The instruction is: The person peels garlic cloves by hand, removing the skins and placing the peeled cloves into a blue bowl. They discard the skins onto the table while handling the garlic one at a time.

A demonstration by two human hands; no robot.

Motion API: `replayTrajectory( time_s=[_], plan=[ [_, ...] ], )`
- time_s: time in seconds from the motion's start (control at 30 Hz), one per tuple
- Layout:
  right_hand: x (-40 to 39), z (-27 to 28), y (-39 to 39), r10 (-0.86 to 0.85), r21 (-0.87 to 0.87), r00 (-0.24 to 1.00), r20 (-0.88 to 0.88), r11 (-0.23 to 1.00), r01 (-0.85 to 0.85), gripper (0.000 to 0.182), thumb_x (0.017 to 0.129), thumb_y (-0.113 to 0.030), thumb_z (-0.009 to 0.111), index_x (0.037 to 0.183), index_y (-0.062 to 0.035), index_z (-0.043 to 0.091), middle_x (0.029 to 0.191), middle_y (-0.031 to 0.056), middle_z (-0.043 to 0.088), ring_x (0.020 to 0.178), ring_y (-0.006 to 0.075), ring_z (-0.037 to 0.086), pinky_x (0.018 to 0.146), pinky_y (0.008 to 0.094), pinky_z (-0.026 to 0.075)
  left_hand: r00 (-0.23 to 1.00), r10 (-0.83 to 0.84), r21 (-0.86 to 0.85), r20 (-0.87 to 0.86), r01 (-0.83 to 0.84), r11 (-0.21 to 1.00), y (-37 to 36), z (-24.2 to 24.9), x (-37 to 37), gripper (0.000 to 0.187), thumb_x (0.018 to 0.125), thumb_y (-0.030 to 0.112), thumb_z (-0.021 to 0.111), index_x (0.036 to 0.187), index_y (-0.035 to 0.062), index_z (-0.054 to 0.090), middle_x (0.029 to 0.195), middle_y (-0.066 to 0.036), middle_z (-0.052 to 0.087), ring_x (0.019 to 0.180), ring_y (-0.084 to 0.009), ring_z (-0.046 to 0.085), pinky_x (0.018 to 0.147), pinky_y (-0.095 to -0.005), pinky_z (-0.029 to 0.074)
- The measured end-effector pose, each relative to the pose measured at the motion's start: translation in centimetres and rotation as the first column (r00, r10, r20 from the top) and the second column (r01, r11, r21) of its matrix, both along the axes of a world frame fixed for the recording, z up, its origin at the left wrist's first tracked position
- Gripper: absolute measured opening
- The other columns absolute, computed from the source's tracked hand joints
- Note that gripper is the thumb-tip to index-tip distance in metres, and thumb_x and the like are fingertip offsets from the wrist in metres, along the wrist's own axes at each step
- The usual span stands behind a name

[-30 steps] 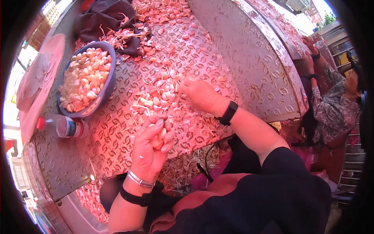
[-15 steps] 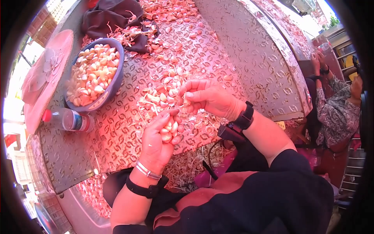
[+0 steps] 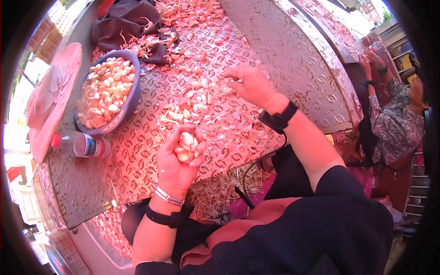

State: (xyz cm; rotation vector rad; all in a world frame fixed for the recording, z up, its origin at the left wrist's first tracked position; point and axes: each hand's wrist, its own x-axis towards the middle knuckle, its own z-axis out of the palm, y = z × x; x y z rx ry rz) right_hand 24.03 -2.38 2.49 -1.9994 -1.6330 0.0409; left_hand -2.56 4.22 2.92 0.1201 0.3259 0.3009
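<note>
Several peeled garlic cloves (image 3: pixel 185 147) rest in my left hand (image 3: pixel 176 162), whose fingers curl around them above the near edge of the patterned metal table (image 3: pixel 151 98). My right hand (image 3: pixel 251 86) is farther up and to the right, over scattered skins (image 3: pixel 238 123). Its thumb and forefinger reach left; whether something small is between them cannot be made out. Between and beyond the hands lies a loose pile of garlic cloves (image 3: pixel 196 103). A blue bowl (image 3: pixel 134 91) full of peeled cloves stands to the left.
A bottle with a red cap (image 3: pixel 85 144) and a straw hat (image 3: pixel 54 98) are at the left. Dark cloth (image 3: pixel 123 25) lies at the back. A tub of garlic (image 3: pixel 112 229) sits below the table. Another person (image 3: pixel 396 123) is at the right.
My right hand has moved up and away from my left hand, over the skins. My left hand has shifted slightly left and down, still cupping cloves.
</note>
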Motion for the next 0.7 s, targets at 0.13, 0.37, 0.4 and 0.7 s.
replayTrajectory(
  time_s=[0.13, 0.37, 0.4, 0.7],
  plan=[
    [0.7, -2.4, -1.1, 0.098, -0.359, 0.984, 0.146, 0.932, -0.04, 0.011, 0.075, -0.005, 0.058, 0.085, -0.0031, 0.061, 0.092, 0.0166, 0.059, 0.083, 0.0352, 0.06, 0.072, 0.0417, 0.049, 0.997, 0.052, 0.053, 0.06, -0.055, 0.997, 0.3, 3.1, -2.1, 0.026, 0.093, 0.025, 0.045, 0.098, 0.0016, 0.054, 0.091, -0.014, 0.052, 0.071, -0.0205, 0.049, 0.043, -0.0209, 0.039],
    [-0.6, -2.4, -1.4, 0.04, -0.338, 0.979, 0.199, 0.941, 0.03, 0.013, 0.074, -0.002, 0.053, 0.085, -0.0042, 0.06, 0.089, 0.017, 0.057, 0.085, 0.0351, 0.059, 0.074, 0.0432, 0.048, 0.957, 0.291, 0.263, -0.018, -0.276, 0.924, 0.0, 9.1, -14.9, 0.021, 0.095, 0.019, 0.04, 0.095, 0.0002, 0.049, 0.092, -0.014, 0.043, 0.067, -0.0161, 0.044, 0.039, -0.0183, 0.038],
    [-0.4, -2.8, -1.4, 0.038, -0.326, 0.985, 0.169, 0.945, 0.02, 0.013, 0.073, -0.001, 0.053, 0.083, -0.0041, 0.06, 0.089, 0.0171, 0.057, 0.085, 0.0354, 0.059, 0.074, 0.043, 0.048, 0.919, 0.394, 0.276, -0.02, -0.374, 0.886, -0.3, 9.1, -17.6, 0.021, 0.095, 0.019, 0.04, 0.095, 0.0001, 0.049, 0.091, -0.014, 0.043, 0.067, -0.0159, 0.044, 0.039, -0.0183, 0.038],
    [-1.2, -2.7, -1.2, -0.011, -0.339, 0.991, 0.132, 0.939, 0.056, 0.016, 0.07, 0.0, 0.057, 0.085, -0.0036, 0.062, 0.087, 0.0168, 0.061, 0.086, 0.0343, 0.059, 0.075, 0.0416, 0.047, 0.285, 0.693, 0.259, -0.662, -0.781, 0.568, -0.5, -3.7, -39.8, 0.021, 0.09, 0.019, 0.05, 0.103, 0.003, 0.049, 0.088, -0.011, 0.054, 0.069, -0.0197, 0.055, 0.047, -0.0214, 0.044]
  ],
)
